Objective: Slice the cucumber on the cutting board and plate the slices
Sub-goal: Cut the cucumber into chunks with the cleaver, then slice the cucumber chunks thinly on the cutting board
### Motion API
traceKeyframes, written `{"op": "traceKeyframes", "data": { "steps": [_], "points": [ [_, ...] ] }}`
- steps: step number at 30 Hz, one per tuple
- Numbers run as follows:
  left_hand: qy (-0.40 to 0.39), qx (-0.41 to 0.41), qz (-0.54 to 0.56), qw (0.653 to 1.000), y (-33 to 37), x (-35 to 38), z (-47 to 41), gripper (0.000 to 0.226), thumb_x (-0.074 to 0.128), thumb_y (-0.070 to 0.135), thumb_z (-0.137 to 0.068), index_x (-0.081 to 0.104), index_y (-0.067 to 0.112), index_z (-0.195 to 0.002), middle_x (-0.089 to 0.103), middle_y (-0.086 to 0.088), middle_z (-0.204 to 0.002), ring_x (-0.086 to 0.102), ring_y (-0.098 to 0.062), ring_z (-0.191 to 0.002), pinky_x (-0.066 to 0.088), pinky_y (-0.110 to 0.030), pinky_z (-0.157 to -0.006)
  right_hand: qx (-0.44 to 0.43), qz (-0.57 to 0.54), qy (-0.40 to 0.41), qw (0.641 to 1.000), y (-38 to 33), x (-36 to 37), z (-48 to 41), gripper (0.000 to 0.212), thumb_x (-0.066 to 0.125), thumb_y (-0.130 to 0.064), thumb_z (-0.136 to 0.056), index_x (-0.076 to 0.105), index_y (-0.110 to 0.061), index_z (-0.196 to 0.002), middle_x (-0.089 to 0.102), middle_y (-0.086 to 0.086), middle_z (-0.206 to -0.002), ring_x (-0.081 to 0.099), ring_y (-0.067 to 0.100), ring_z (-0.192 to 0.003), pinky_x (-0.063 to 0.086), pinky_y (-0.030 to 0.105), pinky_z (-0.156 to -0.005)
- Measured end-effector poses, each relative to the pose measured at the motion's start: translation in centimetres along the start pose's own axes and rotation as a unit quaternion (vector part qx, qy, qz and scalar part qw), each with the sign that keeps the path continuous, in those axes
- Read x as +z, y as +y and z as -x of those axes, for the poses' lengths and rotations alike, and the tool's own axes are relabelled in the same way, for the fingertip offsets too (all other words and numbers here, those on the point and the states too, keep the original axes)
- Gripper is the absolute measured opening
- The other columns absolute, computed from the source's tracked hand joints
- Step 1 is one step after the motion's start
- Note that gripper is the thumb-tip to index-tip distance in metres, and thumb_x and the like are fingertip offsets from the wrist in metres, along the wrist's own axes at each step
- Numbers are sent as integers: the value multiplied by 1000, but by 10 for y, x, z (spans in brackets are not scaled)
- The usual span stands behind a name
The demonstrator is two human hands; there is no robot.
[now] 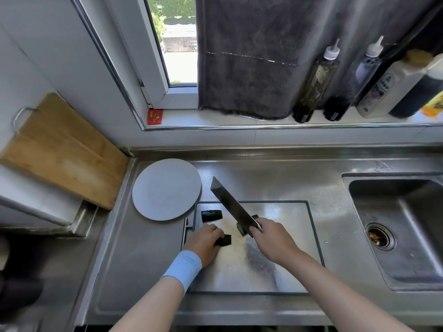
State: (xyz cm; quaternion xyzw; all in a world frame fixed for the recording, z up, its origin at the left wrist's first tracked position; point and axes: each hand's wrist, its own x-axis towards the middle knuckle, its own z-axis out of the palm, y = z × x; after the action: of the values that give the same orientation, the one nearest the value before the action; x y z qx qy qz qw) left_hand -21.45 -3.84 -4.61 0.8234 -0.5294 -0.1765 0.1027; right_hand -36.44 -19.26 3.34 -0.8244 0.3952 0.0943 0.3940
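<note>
So the left hand (203, 240) grips a cucumber piece (225, 240) on the cutting board (287, 224), long axis left-right. The right hand (271, 238) clutches the cleaver (230, 204), blade pointing far-left. A second chunk (211, 215) lies sideways too, by the plate (165, 188).

No readable text, bottle labels (382, 90) blurred

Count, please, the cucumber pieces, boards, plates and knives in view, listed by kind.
Cucumber pieces: 3
Boards: 2, steel and wooden
Plate: 1
Knife: 1
Total: 7
</note>
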Motion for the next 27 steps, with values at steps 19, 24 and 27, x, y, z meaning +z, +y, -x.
{"op": "traceKeyframes", "data": {
  "steps": [19,24,27],
  "points": [
    [38,-15,107,993,65,4,-56,39,60,34,-85,49,25,-122,46,5,-122,43,-14,-112,42,-26,-93,76,23,79,994,43,-26,17,22,44,-32,-100,50,-26,-79,60,-4,-67,56,15,-60,35,30,-49],
    [33,-47,117,991,69,13,-56,38,56,20,-88,47,23,-125,45,3,-121,46,-16,-109,44,-27,-85,85,52,70,993,64,-24,18,23,41,-35,-99,57,-24,-87,64,-6,-75,59,21,-74,38,30,-54],
    [39,-24,140,989,62,18,-48,37,60,22,-85,51,24,-120,48,6,-116,47,-12,-105,39,-20,-86,73,59,61,994,69,-20,20,21,42,-37,-99,59,-26,-93,63,-6,-81,54,21,-75,35,30,-54]
  ]
}}
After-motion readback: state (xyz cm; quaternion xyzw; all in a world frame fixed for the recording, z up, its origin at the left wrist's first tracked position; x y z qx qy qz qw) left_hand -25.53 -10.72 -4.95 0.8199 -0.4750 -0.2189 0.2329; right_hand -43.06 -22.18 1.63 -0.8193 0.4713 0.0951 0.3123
